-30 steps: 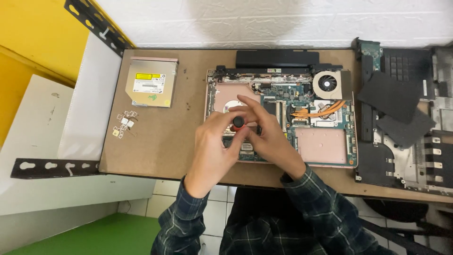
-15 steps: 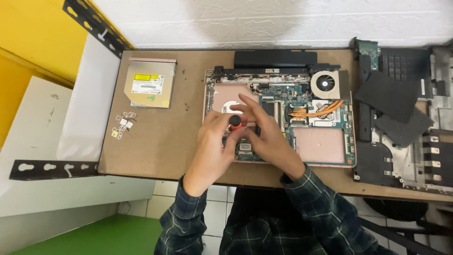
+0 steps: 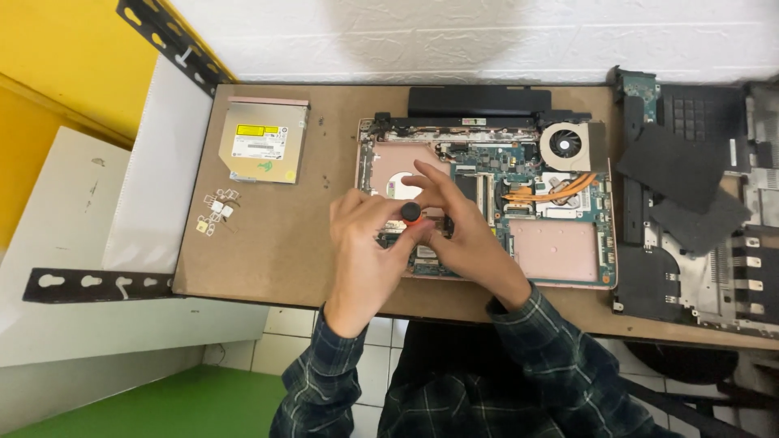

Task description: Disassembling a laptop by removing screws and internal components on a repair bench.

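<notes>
Left hand (image 3: pixel 369 247) and right hand (image 3: pixel 464 235) meet over opened laptop base (image 3: pixel 487 207) on brown surface (image 3: pixel 268 259). Both grips closed around screwdriver (image 3: pixel 411 212) (black round cap up, shaft hidden between fingers), tool upright over board's front-left part. Cooling fan (image 3: pixel 565 146) far right of grips, beyond them. Optical drive (image 3: pixel 264 142) well left, small screws (image 3: pixel 215 215) nearer left.

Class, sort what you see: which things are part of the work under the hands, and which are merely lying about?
In use:
left hand
right hand
screwdriver
opened laptop base

Lying about:
optical drive
small loose parts
black panels
</notes>
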